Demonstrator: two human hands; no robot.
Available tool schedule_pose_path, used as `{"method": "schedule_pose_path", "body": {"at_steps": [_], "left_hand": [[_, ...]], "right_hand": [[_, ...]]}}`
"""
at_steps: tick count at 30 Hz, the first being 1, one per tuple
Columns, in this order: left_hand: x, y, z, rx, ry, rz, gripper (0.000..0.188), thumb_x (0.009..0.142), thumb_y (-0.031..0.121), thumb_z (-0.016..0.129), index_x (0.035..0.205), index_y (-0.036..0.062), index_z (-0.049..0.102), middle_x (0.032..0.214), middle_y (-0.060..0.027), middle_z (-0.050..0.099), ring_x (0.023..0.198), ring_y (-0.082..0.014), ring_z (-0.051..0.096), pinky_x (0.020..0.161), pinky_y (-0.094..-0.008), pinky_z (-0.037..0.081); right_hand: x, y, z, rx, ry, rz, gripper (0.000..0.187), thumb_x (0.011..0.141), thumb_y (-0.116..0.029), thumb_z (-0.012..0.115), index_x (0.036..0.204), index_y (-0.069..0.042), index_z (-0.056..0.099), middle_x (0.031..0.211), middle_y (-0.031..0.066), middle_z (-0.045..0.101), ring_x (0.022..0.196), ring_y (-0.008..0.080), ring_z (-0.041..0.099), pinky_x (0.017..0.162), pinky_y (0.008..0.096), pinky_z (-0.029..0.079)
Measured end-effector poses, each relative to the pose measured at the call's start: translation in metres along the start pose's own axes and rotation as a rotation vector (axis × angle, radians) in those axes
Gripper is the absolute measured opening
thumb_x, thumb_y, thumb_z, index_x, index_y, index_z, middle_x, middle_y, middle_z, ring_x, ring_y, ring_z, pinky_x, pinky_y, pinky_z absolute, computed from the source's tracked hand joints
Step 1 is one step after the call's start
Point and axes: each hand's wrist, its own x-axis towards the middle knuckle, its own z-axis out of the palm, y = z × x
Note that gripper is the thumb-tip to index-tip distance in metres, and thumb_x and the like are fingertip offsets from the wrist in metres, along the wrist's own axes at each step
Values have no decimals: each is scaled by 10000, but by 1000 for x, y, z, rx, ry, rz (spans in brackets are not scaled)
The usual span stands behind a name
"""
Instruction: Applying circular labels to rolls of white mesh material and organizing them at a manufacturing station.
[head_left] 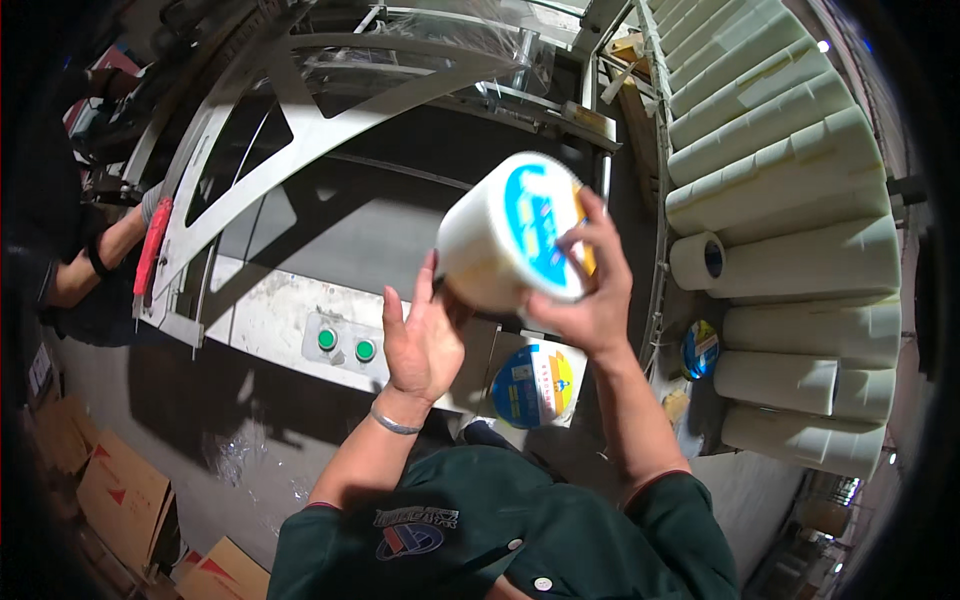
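A thick white roll (475, 245), seemingly of film or tape, is held tilted above the machine's front ledge; motion blurs it. A round blue, white and yellow label covers its right end. My right hand (592, 290) is closed on that end, its thumb at the lower rim and its fingers across the label. My left hand (425, 345) is palm up at the roll's lower left, its thumb and index finger stretched apart. Some of its fingers are hidden by the roll, so I cannot tell how far they support it. A round label sheet (532, 386) lies below, near my body.
Two green push buttons (327, 340) are set in the pale ledge (265, 310). A metal frame arm (330, 130) rises behind. Long white rolls (790, 255) are stacked at right, beside a small roll (697, 261). At left another person's hand (150, 210) is near a red handle (152, 250). Cardboard (125, 490) lies lower left.
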Motion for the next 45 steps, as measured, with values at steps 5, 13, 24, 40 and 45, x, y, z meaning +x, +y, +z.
{"method": "schedule_pose_path", "body": {"at_steps": [5,13,24,40,45], "left_hand": [[4,17,-34,119,51,97,813,955,614,479,1563,108,288,1368,-154,500,1225,-261,492,1081,-377,349],[-21,41,-56,135,88,111,777,931,512,528,1534,72,316,1208,-165,574,1104,-259,523,1015,-391,375],[-40,-27,-21,213,-39,20,673,916,442,568,1421,20,428,1012,-114,576,957,-230,496,913,-392,383],[-62,-231,112,1048,-107,-198,196,948,108,627,1038,-61,668,949,-114,676,932,-170,624,874,-293,476],[12,-316,179,1277,-370,217,466,972,209,645,1363,-28,555,1354,-159,594,1273,-249,536,1111,-371,364]], "right_hand": [[106,107,-5,-599,323,-56,544,597,-256,865,1067,-93,642,1208,171,582,1144,363,550,992,463,481],[157,162,40,-850,240,-3,811,568,-568,867,1220,-148,629,1476,220,397,1337,468,369,1101,577,318],[104,115,-17,-633,332,-94,789,765,-620,742,1351,-114,590,1361,287,509,1291,506,440,1144,570,297],[-123,291,-464,-261,605,447,435,974,-309,623,1286,-9,664,1209,199,705,1118,302,658,994,398,464],[-225,132,-445,423,208,346,360,1002,-226,572,1176,73,674,1081,71,715,1002,138,634,922,299,483]]}}
